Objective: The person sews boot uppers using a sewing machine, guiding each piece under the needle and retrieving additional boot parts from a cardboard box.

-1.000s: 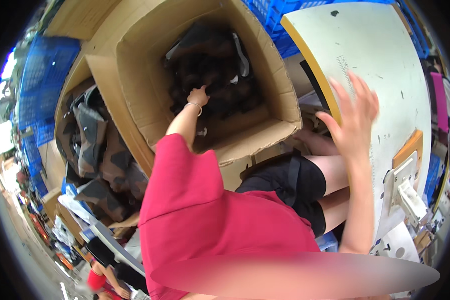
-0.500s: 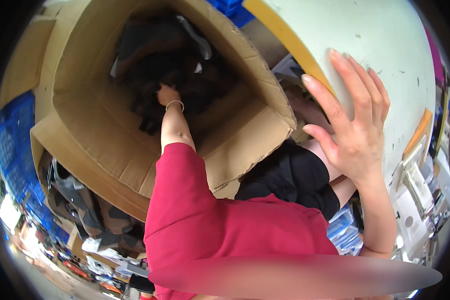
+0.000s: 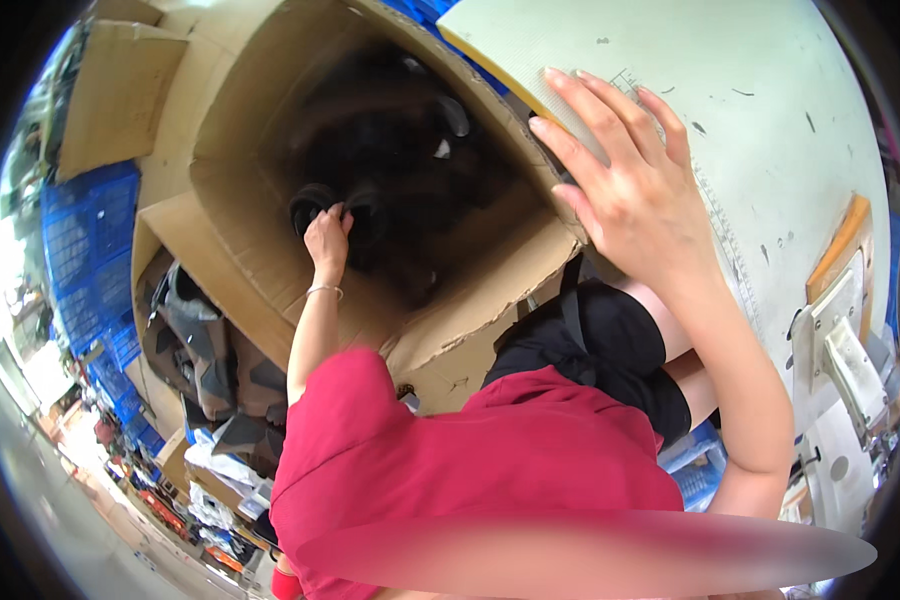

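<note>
My left hand [image 3: 327, 242], a thin bracelet on its wrist, is inside a tall cardboard box [image 3: 240, 165]. Its fingers are closed on a dark piece with rounded, ring-like ends [image 3: 312, 205]; I cannot make out its exact kind. More dark brown and black pieces [image 3: 370, 120] lie deeper in the box, blurred and in shadow, some with grey curved parts. At the yellow-edged rim of the pale worktable [image 3: 750, 110], my right hand [image 3: 635, 185] is spread with nothing in it, its fingers over the table's edge.
Another carton to the left holds brown and grey shaped pieces [image 3: 205, 345]. Blue plastic crates [image 3: 90, 250] stand beyond it. A white device with a metal plate [image 3: 850, 370] sits at the table's right side. A ruler scale [image 3: 725, 230] runs along the tabletop.
My left hand has drawn back toward the box's near left side, and the dark piece now shows at its fingers. My right hand has shifted left along the table edge.
</note>
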Demonstrator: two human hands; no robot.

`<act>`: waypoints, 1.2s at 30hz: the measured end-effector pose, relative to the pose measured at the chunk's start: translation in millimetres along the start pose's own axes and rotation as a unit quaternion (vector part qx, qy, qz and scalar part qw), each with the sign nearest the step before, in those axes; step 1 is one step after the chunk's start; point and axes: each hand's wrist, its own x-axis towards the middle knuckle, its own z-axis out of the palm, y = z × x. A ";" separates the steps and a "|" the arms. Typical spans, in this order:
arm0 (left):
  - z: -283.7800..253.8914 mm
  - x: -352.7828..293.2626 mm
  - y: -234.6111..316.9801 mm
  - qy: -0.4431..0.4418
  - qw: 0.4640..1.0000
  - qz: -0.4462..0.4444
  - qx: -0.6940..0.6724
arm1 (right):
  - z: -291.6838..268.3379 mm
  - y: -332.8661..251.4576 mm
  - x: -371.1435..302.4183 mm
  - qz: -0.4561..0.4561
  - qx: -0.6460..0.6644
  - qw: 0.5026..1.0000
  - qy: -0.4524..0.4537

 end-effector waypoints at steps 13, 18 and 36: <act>-320.0 -158.5 58.2 0.295 0.870 -0.020 -0.395 | -19.8 -15.9 -30.2 -0.099 0.065 0.972 0.202; -365.5 -168.3 48.6 0.187 0.560 0.085 -0.803 | -86.8 -50.7 -59.9 0.051 0.457 0.878 0.137; -270.6 21.5 368.0 -0.066 0.618 0.029 -0.783 | -190.7 12.3 -370.7 0.346 0.203 0.890 0.218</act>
